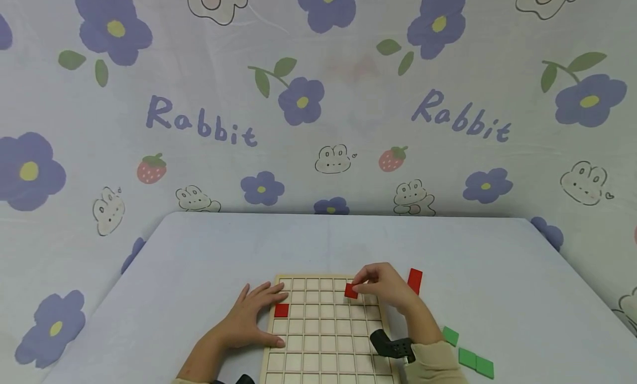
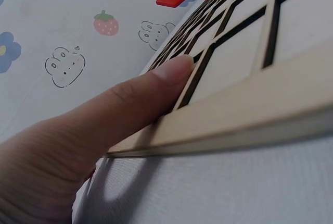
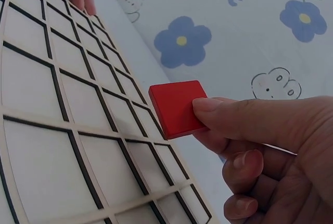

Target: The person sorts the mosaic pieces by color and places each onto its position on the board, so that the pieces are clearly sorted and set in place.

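Note:
Between thumb and fingers my right hand (image 1: 385, 284) pinches a red square tile (image 3: 178, 108), held just above the far right part of a wooden grid board (image 1: 312, 327). My left hand (image 1: 249, 316) rests spread on the board's left edge. Its thumb (image 2: 140, 99) lies on the frame in the left wrist view. Another red square tile (image 1: 281, 310) sits in a cell of the left column, between the left thumb and fingers. The near end of the board is cut off in the head view.
Right of the board, a red rectangular piece (image 1: 415, 280) lies partly behind the right hand. Several green square tiles (image 1: 468, 357) lie on the white table (image 1: 209, 251) beside the right forearm. A patterned cloth (image 1: 348, 119) hangs behind the table.

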A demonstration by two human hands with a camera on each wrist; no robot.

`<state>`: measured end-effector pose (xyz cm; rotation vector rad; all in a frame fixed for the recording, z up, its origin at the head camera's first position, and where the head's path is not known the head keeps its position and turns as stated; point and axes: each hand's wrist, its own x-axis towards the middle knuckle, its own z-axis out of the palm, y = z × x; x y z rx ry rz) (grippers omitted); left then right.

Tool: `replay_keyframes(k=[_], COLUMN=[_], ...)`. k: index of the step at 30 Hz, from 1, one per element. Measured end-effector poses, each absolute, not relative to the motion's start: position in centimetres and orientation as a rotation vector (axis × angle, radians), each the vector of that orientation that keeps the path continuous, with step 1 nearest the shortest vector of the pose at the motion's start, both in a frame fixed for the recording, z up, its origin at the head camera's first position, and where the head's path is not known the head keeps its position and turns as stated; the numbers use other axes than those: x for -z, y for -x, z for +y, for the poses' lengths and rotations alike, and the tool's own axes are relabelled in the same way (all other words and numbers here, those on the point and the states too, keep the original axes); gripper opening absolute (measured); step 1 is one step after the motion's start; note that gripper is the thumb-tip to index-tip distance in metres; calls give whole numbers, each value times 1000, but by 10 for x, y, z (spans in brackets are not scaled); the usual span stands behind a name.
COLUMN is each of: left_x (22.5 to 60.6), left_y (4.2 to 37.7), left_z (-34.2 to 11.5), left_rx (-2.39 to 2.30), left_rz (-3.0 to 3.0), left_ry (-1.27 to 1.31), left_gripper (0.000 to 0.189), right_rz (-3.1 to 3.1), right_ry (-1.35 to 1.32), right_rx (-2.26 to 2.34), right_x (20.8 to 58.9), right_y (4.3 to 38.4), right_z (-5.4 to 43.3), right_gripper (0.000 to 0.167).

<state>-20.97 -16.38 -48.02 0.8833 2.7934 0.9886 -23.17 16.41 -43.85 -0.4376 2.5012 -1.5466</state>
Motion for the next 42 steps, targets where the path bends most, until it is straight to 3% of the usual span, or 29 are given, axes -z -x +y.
replay_keyframes(k=[42], left_x=[479], left_y=[210], left_z=[-165], left_rx=[-966], left_rz=[2792], left_ry=[-881], left_gripper=[88], right_rz=[2447], right_ry=[545], right_rx=[1543], right_x=[438], right_y=[237], right_z=[89], right_gripper=[8])
